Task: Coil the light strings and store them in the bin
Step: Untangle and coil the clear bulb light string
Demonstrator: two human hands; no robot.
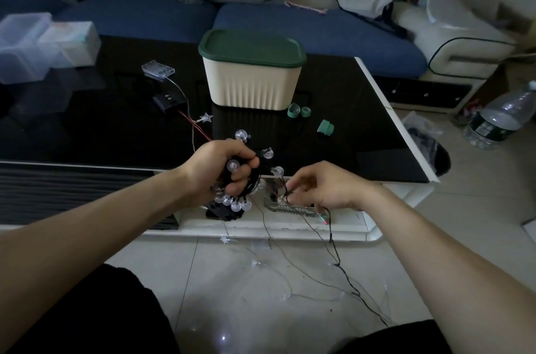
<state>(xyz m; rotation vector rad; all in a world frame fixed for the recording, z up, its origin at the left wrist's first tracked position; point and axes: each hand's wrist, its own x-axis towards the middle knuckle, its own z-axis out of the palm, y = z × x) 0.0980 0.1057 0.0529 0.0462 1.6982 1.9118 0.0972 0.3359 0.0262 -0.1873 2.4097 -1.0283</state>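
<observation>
My left hand grips a coiled bundle of black-wired globe lights just off the table's front edge. My right hand pinches the black wire by a clear battery box that lies under its fingers. Loose black wire trails from there down over the floor. A cream bin with a green lid stands shut on the black table, beyond both hands. A second string with a star light and a clear battery box lies left of the bin.
Green ties and a green cap lie right of the bin. Clear plastic boxes stand at the table's far left. A blue sofa runs behind. On the floor at the right stands a water bottle.
</observation>
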